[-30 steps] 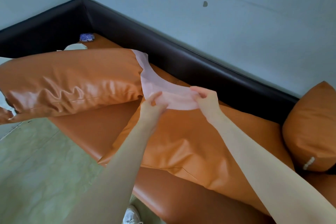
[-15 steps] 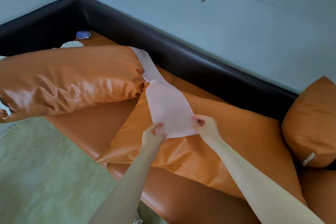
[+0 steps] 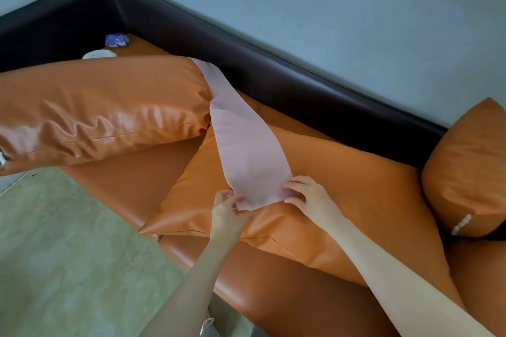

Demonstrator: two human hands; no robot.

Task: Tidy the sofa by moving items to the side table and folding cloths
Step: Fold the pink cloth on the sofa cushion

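Both hands pinch the near end of the pink cloth (image 3: 247,150): left hand (image 3: 228,209), right hand (image 3: 306,195). It lies across the orange cushion (image 3: 342,186).

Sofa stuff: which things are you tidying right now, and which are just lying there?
Being used now:
pink cloth, pinched at its near corners by the left hand and the right hand
cushion under it

Just lying about:
blue packet
pale item
other cushions
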